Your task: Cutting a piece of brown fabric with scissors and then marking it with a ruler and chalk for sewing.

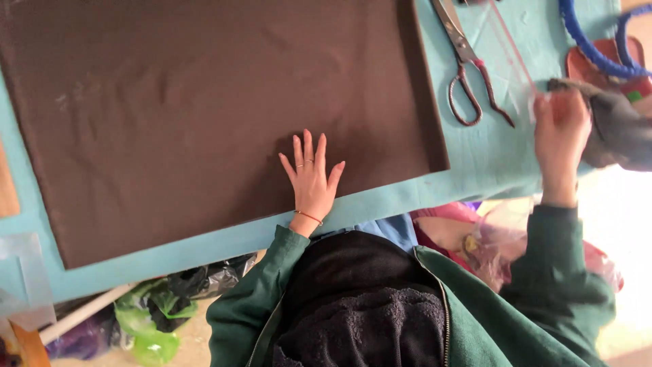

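Note:
My left hand (pixel 311 178) lies flat, fingers spread, on the near edge of a large dark brown cloth (pixel 204 115) spread over a teal-covered table (pixel 475 149). My right hand (pixel 561 129) is out at the table's right edge, blurred, touching a clear plastic sheet or ruler with a red edge (pixel 511 58). Whether it grips the sheet I cannot tell. Big metal scissors with dark red handles (pixel 466 68) lie closed on the teal cover between the cloth and my right hand. Both arms wear green jacket sleeves.
Blue hoop-like rings (pixel 598 54) and a reddish-brown item (pixel 589 64) sit at the far right, with a dark grey cloth (pixel 621 129) beside my right hand. Plastic bags, green (pixel 153 319) and pink (pixel 489 248), lie on the floor below the table.

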